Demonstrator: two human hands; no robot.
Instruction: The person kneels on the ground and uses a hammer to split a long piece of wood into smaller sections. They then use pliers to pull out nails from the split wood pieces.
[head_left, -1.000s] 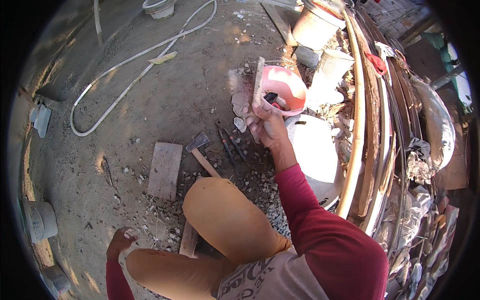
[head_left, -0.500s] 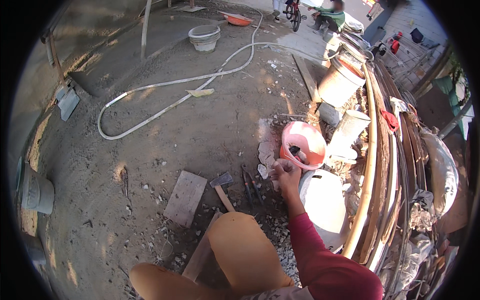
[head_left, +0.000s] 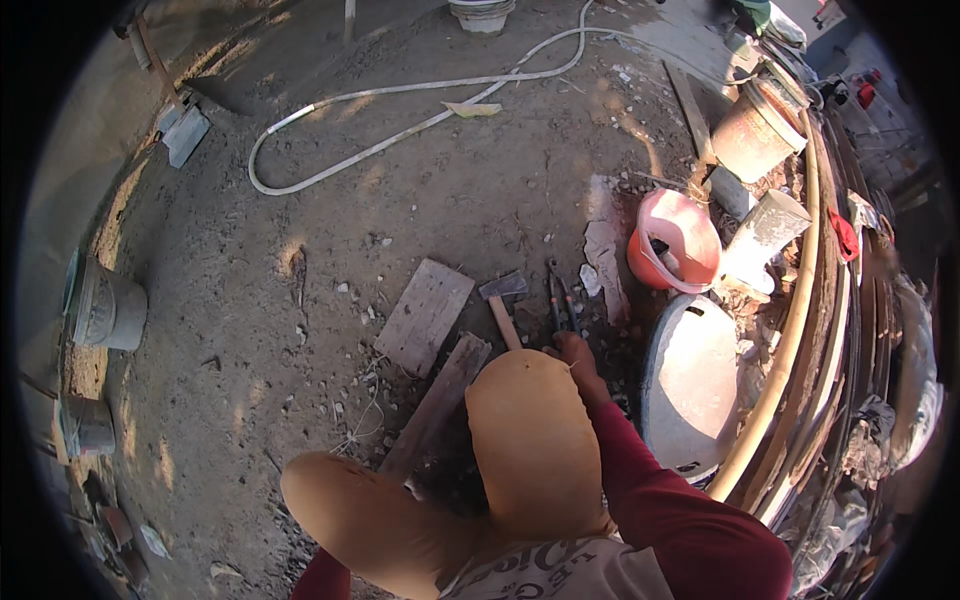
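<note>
My right hand (head_left: 582,364) is low beside my right knee, at the handle ends of long dark pliers (head_left: 560,296). The knee and the hand's own back hide the fingers, so I cannot see whether they have closed on the handles. To the left of the pliers lies a hammer (head_left: 503,308) with a wooden handle and a dark, flat head. Only the sleeve of my left arm (head_left: 322,578) shows at the lower edge; that hand is out of sight.
A pink-orange basin (head_left: 675,240) and a pale oval lid (head_left: 690,385) are at right. Left of the hammer lie a flat board (head_left: 425,315) and a plank (head_left: 436,408). A hose (head_left: 350,165) loops across the dirt. Buckets (head_left: 110,310) stand far left; long poles (head_left: 790,350) run along the right.
My right hand has left the pink basin and moved down and left to the pliers. The view has tilted downward, and a left sleeve has come into it.
</note>
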